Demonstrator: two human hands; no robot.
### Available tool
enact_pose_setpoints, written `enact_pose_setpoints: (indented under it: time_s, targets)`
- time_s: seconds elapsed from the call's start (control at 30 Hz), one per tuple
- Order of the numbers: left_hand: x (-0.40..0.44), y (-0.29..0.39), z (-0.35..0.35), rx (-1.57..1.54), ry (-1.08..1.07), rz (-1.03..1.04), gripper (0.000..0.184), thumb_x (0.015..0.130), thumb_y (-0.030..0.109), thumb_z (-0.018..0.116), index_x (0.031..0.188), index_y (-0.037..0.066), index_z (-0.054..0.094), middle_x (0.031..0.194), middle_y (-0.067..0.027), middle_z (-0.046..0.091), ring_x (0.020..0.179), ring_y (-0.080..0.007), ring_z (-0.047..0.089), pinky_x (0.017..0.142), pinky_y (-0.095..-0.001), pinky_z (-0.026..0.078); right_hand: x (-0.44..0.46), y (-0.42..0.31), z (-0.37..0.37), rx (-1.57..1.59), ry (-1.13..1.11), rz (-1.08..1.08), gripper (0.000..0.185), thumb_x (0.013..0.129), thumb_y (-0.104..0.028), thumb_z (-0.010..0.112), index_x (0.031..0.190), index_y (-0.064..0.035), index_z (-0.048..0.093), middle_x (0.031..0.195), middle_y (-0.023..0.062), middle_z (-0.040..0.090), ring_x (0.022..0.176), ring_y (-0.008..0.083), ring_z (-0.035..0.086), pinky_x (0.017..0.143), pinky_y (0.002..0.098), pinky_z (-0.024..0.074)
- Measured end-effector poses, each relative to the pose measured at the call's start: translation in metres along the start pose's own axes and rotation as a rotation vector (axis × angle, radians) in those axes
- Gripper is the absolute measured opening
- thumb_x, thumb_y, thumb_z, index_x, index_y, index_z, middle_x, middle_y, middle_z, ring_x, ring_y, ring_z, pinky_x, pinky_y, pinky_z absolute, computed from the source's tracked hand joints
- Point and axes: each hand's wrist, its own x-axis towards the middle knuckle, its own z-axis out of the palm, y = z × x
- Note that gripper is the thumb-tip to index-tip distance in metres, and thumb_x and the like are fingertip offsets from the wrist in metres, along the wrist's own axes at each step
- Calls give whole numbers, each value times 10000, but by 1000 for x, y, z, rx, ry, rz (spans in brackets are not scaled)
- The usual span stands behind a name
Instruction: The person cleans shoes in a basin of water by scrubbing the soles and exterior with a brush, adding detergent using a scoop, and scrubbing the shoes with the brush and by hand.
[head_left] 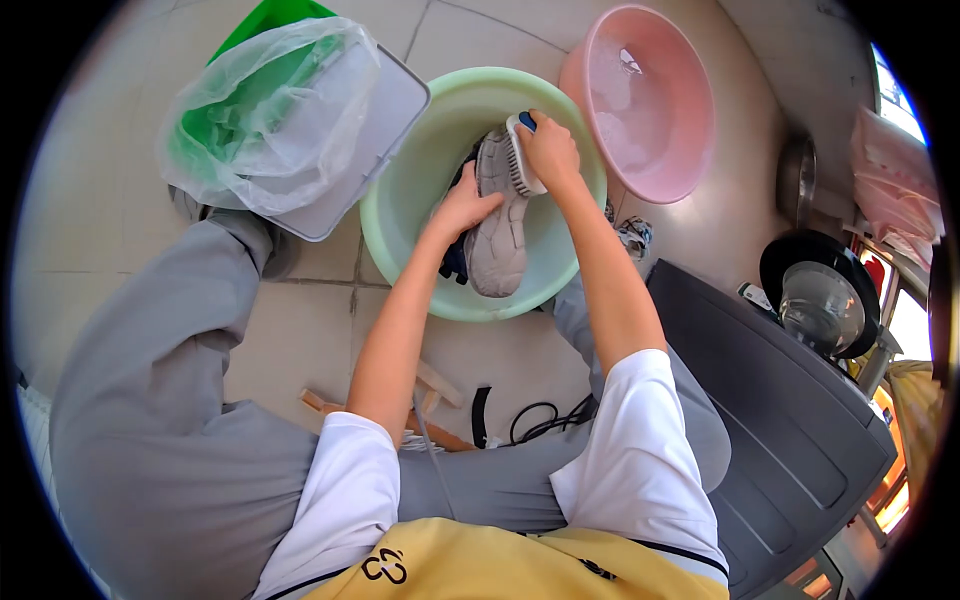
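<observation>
A dark shoe with a grey sole (497,255) is held sole-up over the pale green basin (400,270). My left hand (466,207) grips the shoe by its side, thumb lying across the sole. In my right hand (551,152) is a white scrub brush (522,165) with a blue part near its top, fingers wrapped around it. The brush's bristles rest against the right edge of the sole, toward the far end. Most of the shoe's upper is hidden beneath the sole and my left hand.
A pink basin (655,110) with sudsy water stands at the right. At the left is a green bin lined with a clear plastic bag (265,120), beside a grey lid (350,150). A dark grey cabinet (770,390) stands near my right leg, with a black cable (540,412) on the floor.
</observation>
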Motion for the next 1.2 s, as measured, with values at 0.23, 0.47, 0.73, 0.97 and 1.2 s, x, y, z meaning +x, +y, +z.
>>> enact_pose_setpoints:
  time_s: [0.23, 0.47, 0.73, 0.97, 1.2]
  targets:
    - [-1, -15, 4, -44, 0, 33, 721, 740, 174, 603, 1319, -13, 217, 1230, -204, 446, 1118, -272, 462, 933, -331, 370, -72, 17, 2, 191, -8, -109, 394, 796, -302, 570, 1130, -95, 544, 931, 247, 599, 880, 422, 563, 774, 459, 449]
    - [-5, -25, 0, 172, 85, 288, 932, 720, 204, 600, 1386, 54, -35, 1202, -300, 448, 1051, -383, 514, 883, -361, 405, -54, 10, 18, 199, 27, -107, 417, 799, -290, 574, 1157, -79, 540, 956, 240, 597, 900, 413, 560, 797, 443, 442]
    - [-14, -10, 3, 266, 113, 167, 854, 724, 228, 578, 1402, 145, 65, 961, -295, 575, 861, -402, 588, 763, -396, 442, 11, 20, 23, 12, 28, -17, 429, 805, -347, 551, 1175, -132, 529, 1025, 201, 587, 975, 380, 542, 836, 441, 426]
    - [-12, -25, 6, 145, 243, 300, 709, 755, 193, 560, 1378, 127, 228, 1215, -242, 470, 1094, -366, 487, 907, -357, 380, -68, 21, 7, 181, -51, -149, 439, 803, -276, 566, 1180, -57, 516, 936, 266, 588, 900, 428, 554, 796, 434, 441]
    - [-12, -22, 7, 172, 242, 236, 676, 789, 235, 508, 1390, 204, 200, 913, -260, 594, 807, -388, 584, 733, -401, 443, -85, 13, 11, 107, 16, -56, 427, 821, -278, 547, 1182, -54, 512, 880, 277, 592, 827, 442, 568, 739, 460, 449]
